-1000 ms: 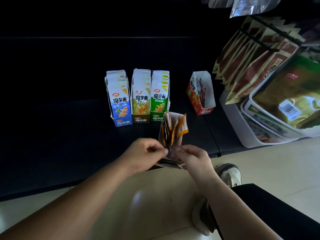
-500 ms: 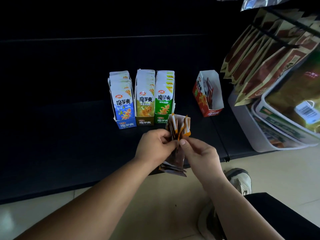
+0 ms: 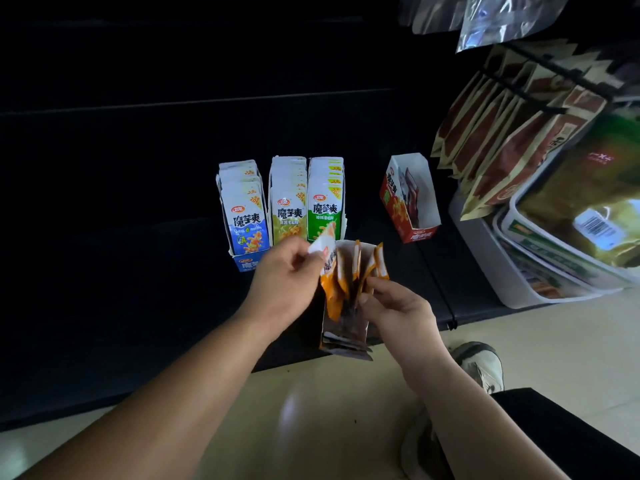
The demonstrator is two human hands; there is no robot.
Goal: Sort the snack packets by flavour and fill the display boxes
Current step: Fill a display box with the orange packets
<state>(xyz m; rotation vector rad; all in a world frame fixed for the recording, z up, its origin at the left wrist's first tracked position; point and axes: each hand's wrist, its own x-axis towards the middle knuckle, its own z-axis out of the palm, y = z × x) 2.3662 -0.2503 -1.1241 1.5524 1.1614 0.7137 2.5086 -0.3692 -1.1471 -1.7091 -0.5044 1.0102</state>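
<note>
One orange packet (image 3: 328,271), pinched upright by the left hand (image 3: 284,271), touches the bundle (image 3: 346,327) the right hand (image 3: 398,311) grips, with the red box (image 3: 398,209) beyond, rightward.

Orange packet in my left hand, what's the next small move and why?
Probably draw the orange packet clear of the bunch your right hand grips: your left hand pinches it only partly out, and the red box shows room.
</note>
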